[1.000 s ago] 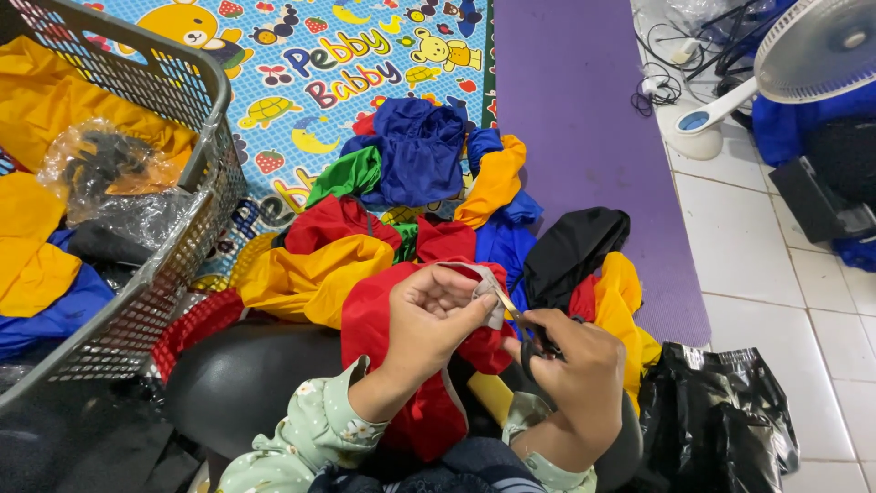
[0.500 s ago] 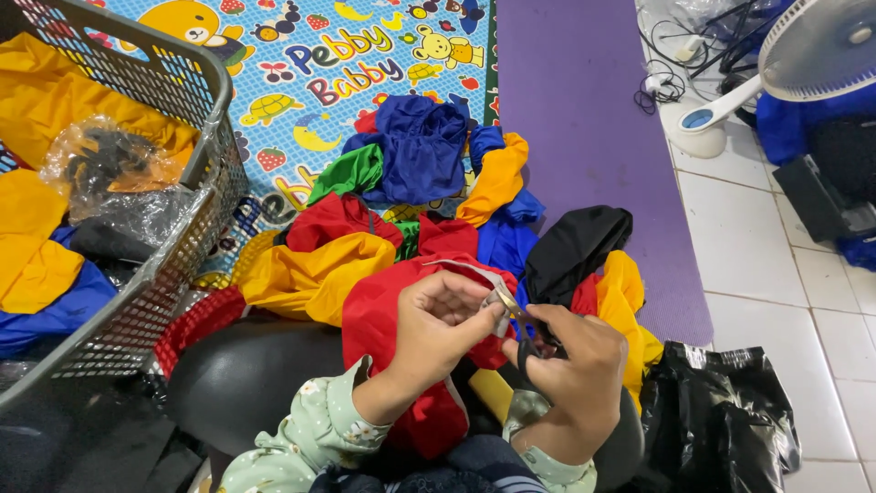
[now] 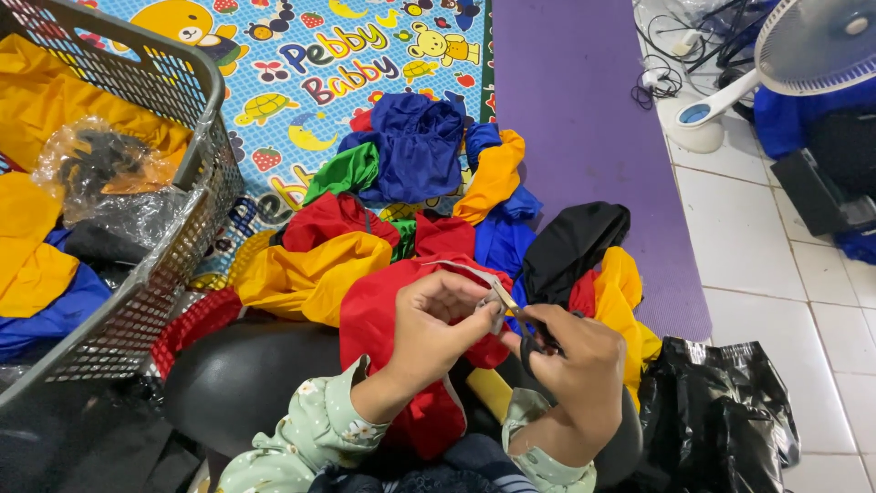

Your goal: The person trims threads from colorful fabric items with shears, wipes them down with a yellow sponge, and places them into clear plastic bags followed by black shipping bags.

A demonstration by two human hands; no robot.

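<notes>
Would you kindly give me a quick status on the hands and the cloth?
Left hand pinching red cloth. Right hand gripping small scissors, blades at the cloth edge. Heap of coloured cloths just beyond.

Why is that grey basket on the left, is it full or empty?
Full. The grey mesh basket holds yellow cloth, blue cloth and a crinkled clear plastic bag, piled nearly up to its rim.

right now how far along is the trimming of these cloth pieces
Done, probably: folded yellow and blue cloth in the basket. In hand: the left hand pinches a red cloth while the right hand works small scissors at its edge. Left, apparently: the mixed pile on the mat.
</notes>
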